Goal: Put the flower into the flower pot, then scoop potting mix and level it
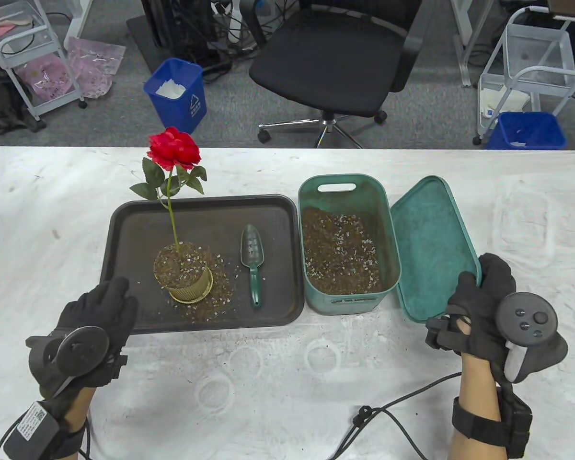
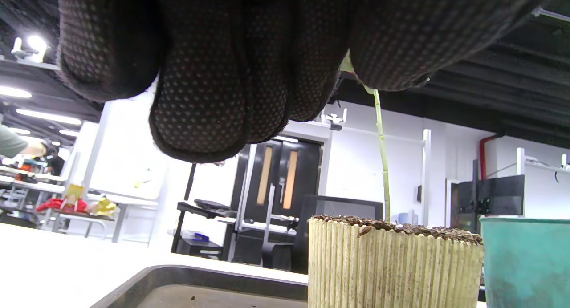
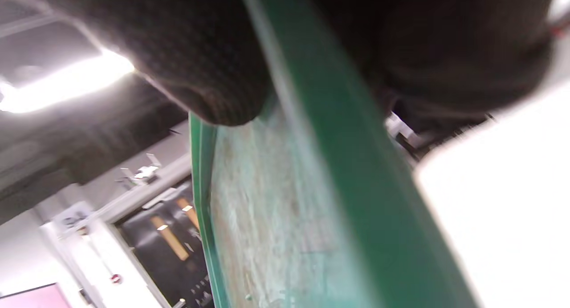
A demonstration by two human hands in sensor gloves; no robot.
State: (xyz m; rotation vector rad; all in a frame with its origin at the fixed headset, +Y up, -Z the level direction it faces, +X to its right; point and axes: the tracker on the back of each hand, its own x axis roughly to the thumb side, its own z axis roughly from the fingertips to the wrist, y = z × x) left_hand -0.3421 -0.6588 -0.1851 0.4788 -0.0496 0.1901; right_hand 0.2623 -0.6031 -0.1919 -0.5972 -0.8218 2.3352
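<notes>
Now, from the table view, I see the flower [image 1: 174,149] standing upright in the flower pot [image 1: 190,285], left of centre on the dark tray [image 1: 124,225], with potting mix [image 1: 339,249] heaped to the pot's rim and some spilled on the tray around it. My green trowel [image 1: 253,258] lies on the tray just right of the pot, handle toward the bottom of the frame. Right of the tray sits the green bin [image 1: 347,184] holding the mix, and its lid [image 1: 431,244] leans beside it. My left hand [image 1: 96,316] rests at the tray's lower left corner, fingers relaxed and holding nothing. My right hand [image 1: 484,297] grasps the lid's lower right edge, thumb over the rim. Next, the left wrist view shows my gloved fingers [image 2: 200,85] hanging loose at the top, the ribbed pot [image 2: 392,268] at lower right with the stem [image 2: 382,165] rising from it. Lastly, the right wrist view is blurred, but the lid's edge [image 3: 347,174] runs between my finger [image 3: 200,67] and thumb.
</notes>
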